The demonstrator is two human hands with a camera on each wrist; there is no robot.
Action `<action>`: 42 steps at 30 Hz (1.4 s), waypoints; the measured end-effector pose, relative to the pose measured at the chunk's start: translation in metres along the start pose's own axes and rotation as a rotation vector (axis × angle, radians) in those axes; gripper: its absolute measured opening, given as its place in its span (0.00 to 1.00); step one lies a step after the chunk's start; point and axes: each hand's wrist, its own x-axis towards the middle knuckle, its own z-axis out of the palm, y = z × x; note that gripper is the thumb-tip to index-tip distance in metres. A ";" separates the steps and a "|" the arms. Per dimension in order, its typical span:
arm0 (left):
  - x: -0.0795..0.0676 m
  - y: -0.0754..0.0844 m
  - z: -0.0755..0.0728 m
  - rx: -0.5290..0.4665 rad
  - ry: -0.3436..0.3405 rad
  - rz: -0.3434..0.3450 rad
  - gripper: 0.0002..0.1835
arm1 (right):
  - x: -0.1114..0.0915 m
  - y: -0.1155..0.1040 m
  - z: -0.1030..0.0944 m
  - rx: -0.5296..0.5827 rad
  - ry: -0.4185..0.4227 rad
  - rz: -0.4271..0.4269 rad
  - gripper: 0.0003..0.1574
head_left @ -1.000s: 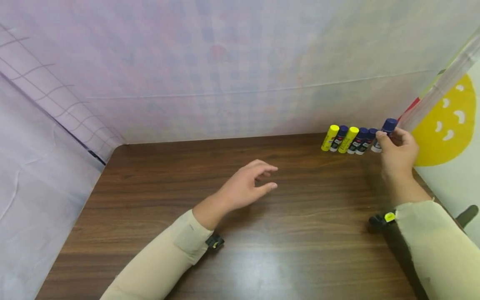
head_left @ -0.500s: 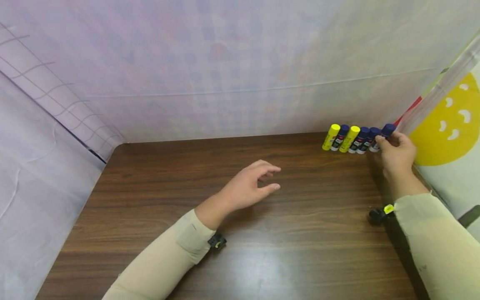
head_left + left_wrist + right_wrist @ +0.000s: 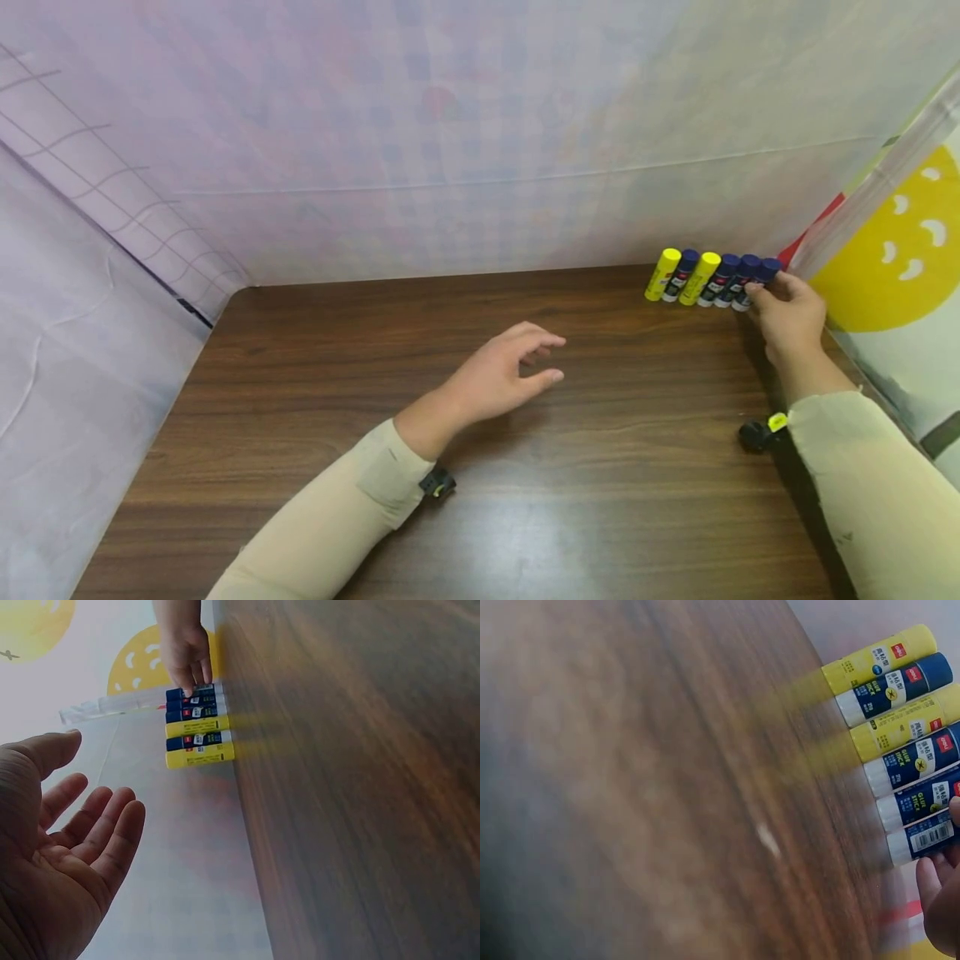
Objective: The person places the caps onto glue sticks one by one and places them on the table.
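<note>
A row of upright glue sticks lines the table's back right in the head view. From the left it runs yellow glue stick (image 3: 663, 275), blue glue stick (image 3: 680, 277), second yellow glue stick (image 3: 700, 279), then several blue ones. My right hand (image 3: 793, 321) pinches the rightmost blue glue stick (image 3: 926, 838) between thumb and fingers, close beside its neighbour. Its barcode label faces the right wrist camera, and its white base is right at the tabletop. My left hand (image 3: 495, 372) hovers over the table's middle, fingers loosely bent and holding nothing.
The brown wooden table (image 3: 315, 367) backs onto a pale patterned cloth (image 3: 435, 167). At the right, close by my right hand, hangs a white cloth with a yellow shape (image 3: 892, 258). A dark wrist camera (image 3: 757, 433) sits below my right sleeve.
My right hand has lowered the blue glue stick and brought it left, upright against the end of the row. My left hand has drifted very slightly right.
</note>
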 end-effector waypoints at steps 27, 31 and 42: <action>0.004 -0.005 -0.002 0.015 0.031 -0.014 0.25 | -0.061 -0.019 0.033 -0.126 -0.200 0.133 0.17; 0.003 -0.008 -0.003 0.014 0.039 -0.025 0.25 | -0.072 -0.025 0.051 -0.190 -0.275 0.074 0.19; 0.000 -0.012 -0.009 -0.002 0.049 -0.072 0.25 | -0.105 -0.032 0.103 -0.322 -0.379 -0.106 0.11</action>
